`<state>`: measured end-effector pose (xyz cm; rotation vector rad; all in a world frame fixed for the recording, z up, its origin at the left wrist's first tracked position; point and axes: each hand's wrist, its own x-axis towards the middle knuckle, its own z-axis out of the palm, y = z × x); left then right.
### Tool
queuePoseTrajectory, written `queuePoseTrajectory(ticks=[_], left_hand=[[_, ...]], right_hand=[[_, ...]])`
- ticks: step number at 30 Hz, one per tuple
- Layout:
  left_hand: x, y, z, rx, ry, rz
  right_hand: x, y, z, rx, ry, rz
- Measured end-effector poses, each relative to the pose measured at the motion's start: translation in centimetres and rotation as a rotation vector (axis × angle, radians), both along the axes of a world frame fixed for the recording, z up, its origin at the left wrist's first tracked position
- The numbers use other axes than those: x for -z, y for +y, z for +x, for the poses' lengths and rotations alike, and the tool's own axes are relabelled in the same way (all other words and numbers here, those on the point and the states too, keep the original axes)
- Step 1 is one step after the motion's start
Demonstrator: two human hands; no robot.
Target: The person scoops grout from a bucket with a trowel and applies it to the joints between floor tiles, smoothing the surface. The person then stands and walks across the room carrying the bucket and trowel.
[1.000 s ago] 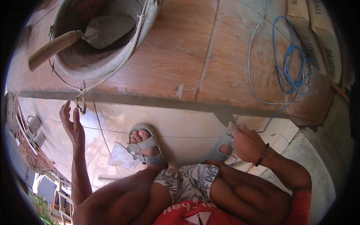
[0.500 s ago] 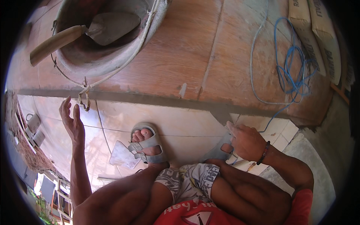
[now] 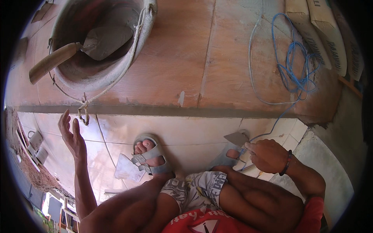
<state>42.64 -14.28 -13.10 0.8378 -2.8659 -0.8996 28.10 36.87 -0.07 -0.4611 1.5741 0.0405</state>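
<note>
The flat grey metal spatula has drawn back from the smooth grey mortar band edging the brown wood-look tiles, so its blade apparently no longer works that band. The right hand grips the spatula near the grey strapped right sandal. The left hand hangs unclenched and empty beside the knotted pale rope.

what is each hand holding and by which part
The right hand holds a small trowel at its handle end, grey blade sticking out; the handle is hidden in the fist. The left hand is open, holding nothing.
</note>
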Motion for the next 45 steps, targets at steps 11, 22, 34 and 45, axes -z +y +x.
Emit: queuePoseTrajectory(ticks=[11, 22, 34, 45], left_hand=[[-0.3, 1.2, -1.2, 0.061, 0.025, 0.019], [-1.1, 1.5, -1.8, -0.039, 0.014, 0.172], [-1.8, 0.0, -7.8, -0.387, 0.132, 1.099], [1.5, -4.0, -8.7, 0.067, 0.094, 0.551]], right_hand=[[3.8, 2.2, 1.7, 0.201, 0.398, -0.252], [-1.8, 3.7, 2.3, 0.378, 0.419, -0.211], [-3.4, 4.3, 3.9, 0.557, 0.421, -0.419], [-3.1, 3.8, 4.6, 0.491, 0.502, -0.417]])
